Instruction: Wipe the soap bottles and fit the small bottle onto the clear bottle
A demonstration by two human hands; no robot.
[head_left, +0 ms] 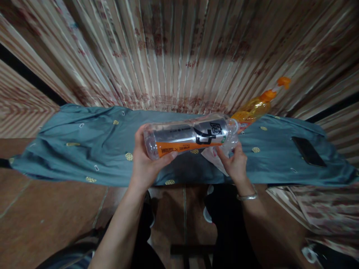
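Note:
My left hand [146, 160] is wrapped round the base end of a clear plastic bottle [187, 136] with a black and orange label, held on its side over a blue-grey cloth [84, 149]. At the bottle's neck end, my right hand [235, 162] has its fingers closed on the neck or cap and also touches a white wrapper or tissue [214, 158]; a silver bangle sits on that wrist. The bottle looks empty.
An orange spray bottle [256, 106] leans behind the clear bottle against a striped curtain [179, 52]. A black phone [308, 150] lies on the cloth to the right. Tiled floor and my dark-trousered legs are below; patterned fabric lies at lower right.

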